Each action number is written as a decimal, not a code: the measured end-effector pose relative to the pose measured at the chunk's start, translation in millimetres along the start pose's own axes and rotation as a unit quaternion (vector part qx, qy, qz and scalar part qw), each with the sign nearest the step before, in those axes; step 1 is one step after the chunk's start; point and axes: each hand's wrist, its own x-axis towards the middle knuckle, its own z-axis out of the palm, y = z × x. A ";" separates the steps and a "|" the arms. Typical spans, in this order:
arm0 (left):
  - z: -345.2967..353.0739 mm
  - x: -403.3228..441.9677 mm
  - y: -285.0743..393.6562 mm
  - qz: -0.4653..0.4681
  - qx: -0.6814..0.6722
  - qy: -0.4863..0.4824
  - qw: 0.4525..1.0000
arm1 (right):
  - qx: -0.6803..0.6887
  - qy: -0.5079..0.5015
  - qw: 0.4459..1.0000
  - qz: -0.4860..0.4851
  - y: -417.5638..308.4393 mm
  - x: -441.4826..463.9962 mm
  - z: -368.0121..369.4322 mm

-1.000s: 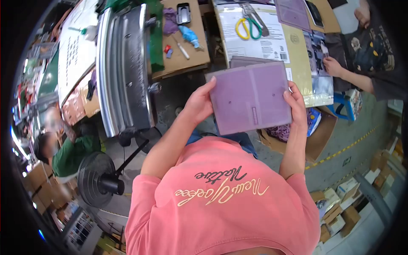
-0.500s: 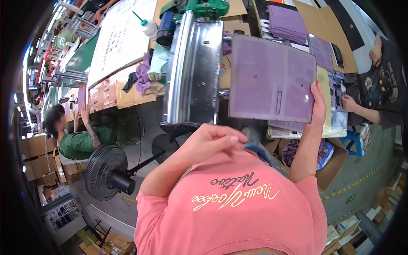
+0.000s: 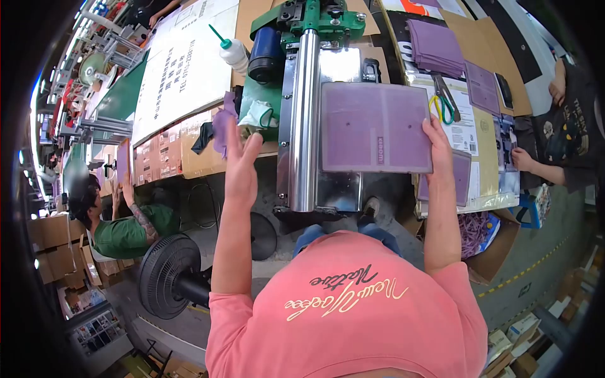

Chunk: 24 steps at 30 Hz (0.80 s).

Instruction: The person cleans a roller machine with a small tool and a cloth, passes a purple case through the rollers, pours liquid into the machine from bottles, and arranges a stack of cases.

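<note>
My right hand (image 3: 439, 151) grips the right edge of a flat, purple rectangular panel (image 3: 375, 129) with small dark marks and lettering on it. The panel lies over the metal bed of a roller machine (image 3: 304, 138), just right of its shiny long roller. My left hand (image 3: 242, 173) is raised with fingers stretched apart, holding nothing. It is left of the machine, nearest to a purple cloth (image 3: 222, 129) and a whitish cloth (image 3: 257, 113) at the table edge.
Scissors (image 3: 445, 101) and a stack of purple sheets (image 3: 435, 47) lie on the right table. A bottle with a green nozzle (image 3: 234, 55) stands beside the machine's blue motor (image 3: 263, 53). A black fan (image 3: 170, 274) stands lower left. Co-workers sit or stand at both sides.
My left hand has moved from in front of my chest up and left, its fingers now spread. My right hand has brought the panel left over the machine bed, and the scissors are now uncovered.
</note>
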 end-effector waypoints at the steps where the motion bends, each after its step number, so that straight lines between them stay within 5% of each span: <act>1: 0.9 8.7 -5.6 -0.013 -0.001 0.007 1.000 | 0.002 -0.001 1.000 0.001 3.1 -0.2 4.2; 13: 2.5 70.1 -24.5 -0.087 0.023 -0.004 0.996 | -0.206 -0.062 0.976 0.013 20.8 -6.0 54.5; 17: -31.1 84.2 -10.8 -0.243 -0.168 -0.085 0.951 | -0.277 -0.103 0.954 -0.043 21.8 -13.1 63.7; 24: -87.7 97.2 -30.3 -0.223 -0.210 -0.021 0.952 | -0.259 -0.021 0.958 -0.119 18.5 -24.7 79.3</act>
